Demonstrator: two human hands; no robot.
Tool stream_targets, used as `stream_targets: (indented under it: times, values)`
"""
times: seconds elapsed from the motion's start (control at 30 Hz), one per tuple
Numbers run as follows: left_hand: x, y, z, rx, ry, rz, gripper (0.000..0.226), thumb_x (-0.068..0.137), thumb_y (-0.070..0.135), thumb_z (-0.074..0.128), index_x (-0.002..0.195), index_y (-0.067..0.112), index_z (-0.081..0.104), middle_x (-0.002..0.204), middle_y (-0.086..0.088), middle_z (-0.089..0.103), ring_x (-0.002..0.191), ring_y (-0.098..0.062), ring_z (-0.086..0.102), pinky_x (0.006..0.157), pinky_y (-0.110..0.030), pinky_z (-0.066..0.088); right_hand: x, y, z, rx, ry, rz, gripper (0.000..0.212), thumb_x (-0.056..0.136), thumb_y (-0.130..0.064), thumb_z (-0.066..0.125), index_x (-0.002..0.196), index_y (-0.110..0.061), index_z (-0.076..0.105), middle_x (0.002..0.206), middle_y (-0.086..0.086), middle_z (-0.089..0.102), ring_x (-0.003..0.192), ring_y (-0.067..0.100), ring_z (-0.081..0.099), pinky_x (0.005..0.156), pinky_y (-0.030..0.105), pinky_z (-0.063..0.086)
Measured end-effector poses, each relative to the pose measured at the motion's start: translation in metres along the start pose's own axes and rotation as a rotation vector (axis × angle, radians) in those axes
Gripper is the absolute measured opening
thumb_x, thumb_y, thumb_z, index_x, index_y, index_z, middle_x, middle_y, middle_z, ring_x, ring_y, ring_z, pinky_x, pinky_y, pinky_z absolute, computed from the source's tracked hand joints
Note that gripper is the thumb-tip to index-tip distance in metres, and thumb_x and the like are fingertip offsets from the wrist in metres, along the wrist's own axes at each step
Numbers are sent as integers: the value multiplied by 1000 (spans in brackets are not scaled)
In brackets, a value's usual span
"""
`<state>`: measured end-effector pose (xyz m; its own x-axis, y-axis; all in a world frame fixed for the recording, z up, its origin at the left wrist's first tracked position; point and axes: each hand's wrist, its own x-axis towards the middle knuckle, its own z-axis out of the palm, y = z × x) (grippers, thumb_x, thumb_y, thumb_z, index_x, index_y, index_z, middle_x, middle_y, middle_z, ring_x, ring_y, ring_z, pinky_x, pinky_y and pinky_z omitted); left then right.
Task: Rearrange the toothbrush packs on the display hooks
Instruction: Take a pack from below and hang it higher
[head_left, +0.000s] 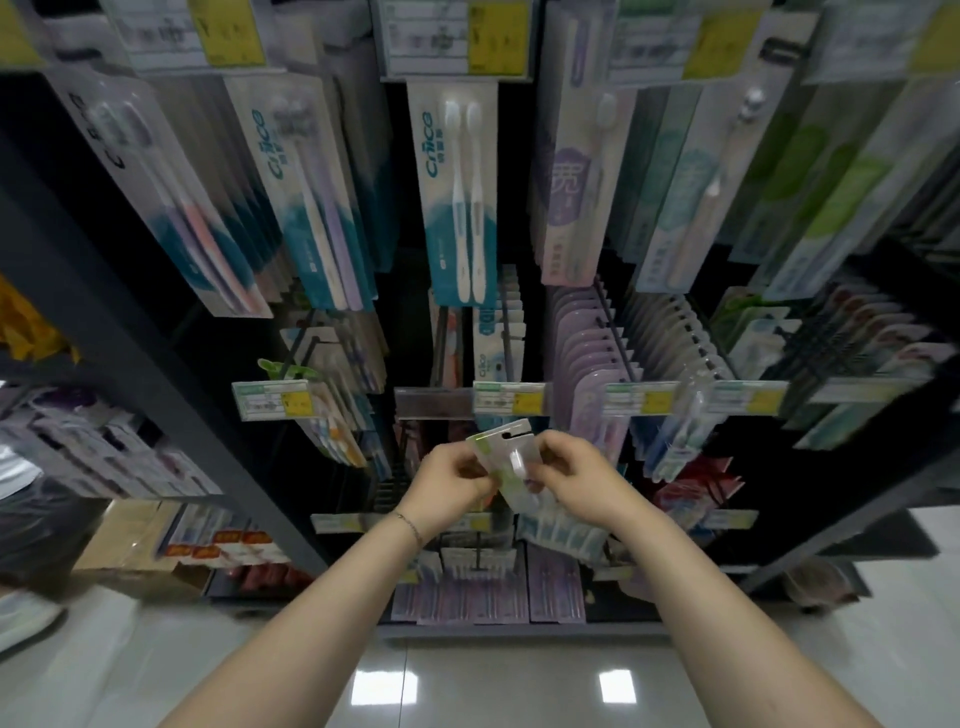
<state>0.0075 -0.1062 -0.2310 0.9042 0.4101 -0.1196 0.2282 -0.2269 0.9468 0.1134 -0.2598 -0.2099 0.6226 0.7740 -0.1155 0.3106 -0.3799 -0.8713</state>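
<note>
gripping glossy flat toothbrush pack (506, 457), left hand (451, 486), right hand (571, 475)

Bare forearms, thin bracelet (410, 526) on left wrist

Dark gap (413, 338) stands open above left hand (447, 483). Price labels (509, 401) hang just over right hand (576, 478). Purple packs (582, 353) crowd upper right.

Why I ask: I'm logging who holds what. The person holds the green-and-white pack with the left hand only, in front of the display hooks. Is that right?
Not quite: it is held with both hands, not the left only. The head view shows the left hand and the right hand each pinching the green-and-white pack, in front of the display hooks.
</note>
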Motion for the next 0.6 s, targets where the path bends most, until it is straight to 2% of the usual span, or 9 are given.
stream_targets:
  times: [0.07, 0.13, 0.2, 0.27, 0.3, 0.4, 0.6]
  values:
    - [0, 10, 10, -7, 9, 20, 16, 80, -4, 67, 90, 7, 74, 85, -10, 74, 72, -20, 67, 67, -35, 55, -5, 1, -12, 15, 18, -11, 13, 92, -10, 58, 91, -22, 62, 86, 3, 69, 81, 20, 68, 81, 38, 54]
    - [2, 19, 20, -13, 21, 47, 18, 80, -1, 69, 91, 11, 74, 87, -5, 75, 83, -23, 71, 76, -40, 58, -10, 2, -25, 34, 32, -20, 10, 93, -10, 57, 95, -18, 62, 87, 2, 69, 78, 15, 68, 77, 30, 55]
    - [4, 31, 29, -42, 22, 58, 15, 81, 3, 71, 90, 14, 74, 86, -5, 75, 84, -25, 70, 74, -43, 57, -15, 1, -37, 52, 49, -42, 10, 94, -9, 56, 96, -16, 62, 87, 0, 68, 72, 8, 67, 71, 22, 52]
    - [4, 43, 39, -66, 13, 93, 14, 82, 7, 72, 92, 17, 74, 86, -3, 74, 82, -19, 69, 72, -35, 57, -20, 3, -51, 58, 88, -69, 9, 94, -8, 56, 95, -14, 63, 85, 1, 68, 69, 8, 66, 71, 24, 53]
    - [5, 49, 44, -69, 9, 119, 15, 83, 8, 72, 94, 17, 74, 88, -2, 74, 85, -18, 69, 76, -33, 57, -22, 4, -58, 57, 107, -82, 9, 94, -9, 56, 94, -15, 63, 84, 1, 68, 69, 11, 67, 71, 28, 54]
    - [4, 66, 57, -81, 18, 173, 16, 85, 9, 70, 100, 15, 73, 96, -3, 74, 94, -20, 69, 86, -36, 56, -29, 6, -78, 85, 141, -123, 12, 94, -7, 56, 91, -16, 63, 81, 4, 68, 66, 14, 64, 68, 30, 54]
    - [7, 99, 88, -84, 70, 262, 9, 87, 12, 69, 96, 11, 68, 93, -6, 71, 89, -20, 67, 83, -36, 57, -42, -2, -113, 209, 228, -166, 18, 95, -4, 52, 89, -18, 62, 77, 3, 66, 57, 9, 60, 58, 25, 50]
